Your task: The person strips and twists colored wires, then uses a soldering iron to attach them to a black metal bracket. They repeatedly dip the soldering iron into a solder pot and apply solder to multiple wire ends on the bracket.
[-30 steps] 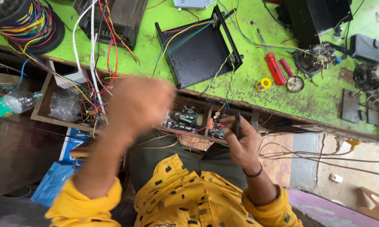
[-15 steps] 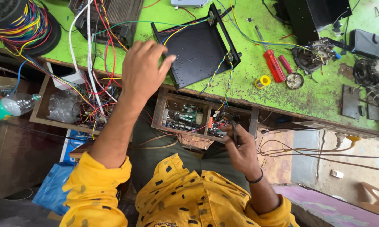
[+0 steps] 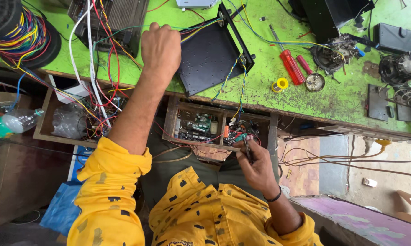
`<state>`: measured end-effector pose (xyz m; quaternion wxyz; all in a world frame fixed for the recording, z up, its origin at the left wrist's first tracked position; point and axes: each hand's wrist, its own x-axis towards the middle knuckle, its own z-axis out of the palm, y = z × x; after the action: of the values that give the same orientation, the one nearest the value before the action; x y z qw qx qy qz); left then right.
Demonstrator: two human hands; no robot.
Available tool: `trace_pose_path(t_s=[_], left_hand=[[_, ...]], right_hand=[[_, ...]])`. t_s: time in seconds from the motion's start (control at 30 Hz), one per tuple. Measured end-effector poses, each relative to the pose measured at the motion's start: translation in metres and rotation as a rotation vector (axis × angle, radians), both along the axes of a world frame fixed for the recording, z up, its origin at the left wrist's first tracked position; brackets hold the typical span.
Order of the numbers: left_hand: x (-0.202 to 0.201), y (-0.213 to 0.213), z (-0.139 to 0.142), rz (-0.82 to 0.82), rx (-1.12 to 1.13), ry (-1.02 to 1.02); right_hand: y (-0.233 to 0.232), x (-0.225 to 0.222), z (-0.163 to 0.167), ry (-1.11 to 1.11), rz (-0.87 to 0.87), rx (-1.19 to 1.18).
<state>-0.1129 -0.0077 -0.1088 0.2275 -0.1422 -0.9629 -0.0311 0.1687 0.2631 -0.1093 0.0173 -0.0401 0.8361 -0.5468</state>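
Presently catalogued, left to right.

Wire coil [image 3: 18, 32], many-coloured, at ten o'clock on the green surface [image 3: 269, 102].

Plastic bottle [image 3: 14, 123], lying in the open drawer below the surface edge, at nine o'clock.

Left hand [image 3: 160, 48], reached up over the surface, grip curled shut on a bundle of wires [image 3: 123, 32] at the left edge of the black metal chassis [image 3: 210, 57]; which strand it pinches cannot be told.

Black metal chassis, flat, tilted, its long axis running from seven to one o'clock; it lies just right of the left hand, which is far the nearer hand.

Circuit board tray [image 3: 201, 125], below the surface edge, at six o'clock from the chassis.

Right hand [image 3: 255, 166], low over the lap, grip closed on a slim dark tool [image 3: 247, 148] pointing up toward the tray.

Red-handled screwdriver [image 3: 290, 64], at two o'clock, well apart from both hands.
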Motion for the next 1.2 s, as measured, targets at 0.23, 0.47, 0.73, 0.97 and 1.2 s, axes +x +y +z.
trace_pose_path(t_s=[0.23,0.47,0.73,0.97,1.2], left_hand=[[0.01,-0.008,0.01,-0.132,0.264,-0.109],[0.033,-0.003,0.034,-0.159,0.242,-0.089],[0.055,-0.017,0.067,-0.292,1.24,-0.747],[0.146,-0.035,0.079,-0.687,1.574,-1.1],[0.208,-0.004,0.077,-0.836,1.117,-0.841]], right_hand=[[-0.003,0.001,-0.001,0.044,0.03,0.009],[-0.008,0.003,0.001,0.01,0.037,0.013],[-0.005,0.003,0.0,0.013,0.033,0.009],[0.002,0.0,-0.006,-0.006,-0.013,-0.003],[-0.001,-0.006,-0.009,0.018,0.01,0.004]])
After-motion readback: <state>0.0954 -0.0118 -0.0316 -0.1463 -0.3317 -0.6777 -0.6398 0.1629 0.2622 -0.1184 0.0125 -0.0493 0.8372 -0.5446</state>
